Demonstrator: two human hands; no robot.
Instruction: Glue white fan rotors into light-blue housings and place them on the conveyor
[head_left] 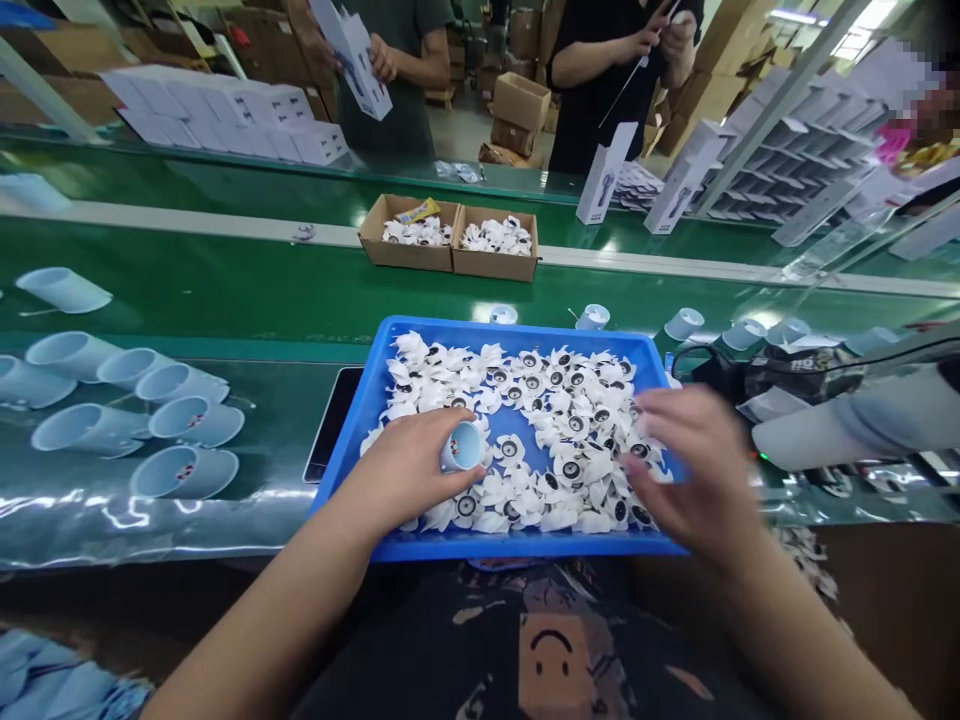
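Observation:
My left hand (420, 458) is closed around a light blue cylindrical shell (463, 446), its round open end facing up toward me. It hangs over the left part of a blue tray (525, 545) filled with small white fan impellers (574, 468), many with dark round hubs. My right hand (694, 470) is at the tray's right edge, close above the impellers there. Motion blurs it, but thumb and fingers show apart, with nothing visible held between them.
More blue shells (187, 470) lie at the left; several (684, 322) stand along the green belt. Two cardboard boxes (491, 265) of impellers sit beyond the tray. A grey-white cylindrical device (840, 430) juts in at right. Two people stand across the belt near white boxes (225, 110).

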